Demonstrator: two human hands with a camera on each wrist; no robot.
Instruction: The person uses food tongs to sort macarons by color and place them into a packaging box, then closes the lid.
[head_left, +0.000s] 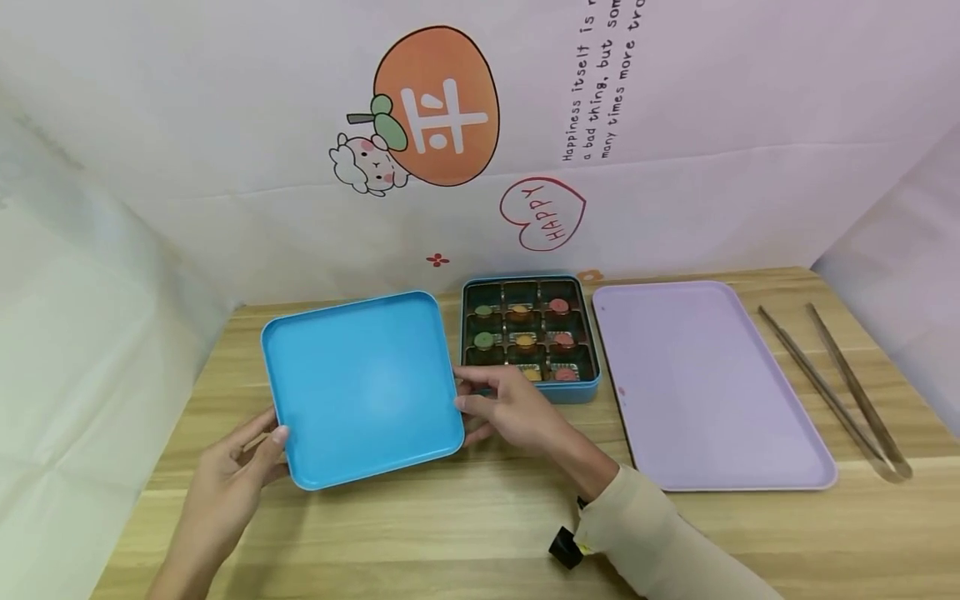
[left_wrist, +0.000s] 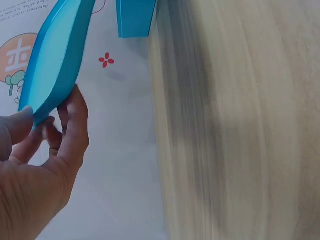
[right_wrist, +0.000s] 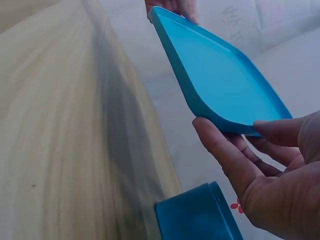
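A shallow blue rectangular lid (head_left: 363, 387), its hollow side facing up, is held tilted above the table. At its left edge my left hand (head_left: 228, 483) pinches the rim, thumb on top and fingers below. My right hand (head_left: 517, 408) grips the opposite edge the same way; the right wrist view shows its fingertips under the lid's corner. Just behind the right hand stands an uncovered blue box (head_left: 573, 393) with a dark divided insert. Small round green, yellow-orange and pink pieces, like macarons (head_left: 558, 306), sit in its compartments. My right hand partly hides the box's front left corner.
A flat lilac tray (head_left: 705, 383) lies to the right of the box. Beyond it, metal tongs (head_left: 843, 392) rest spread on the wooden table (head_left: 450, 533). A white printed cloth (head_left: 285, 225) hangs behind and at both sides.
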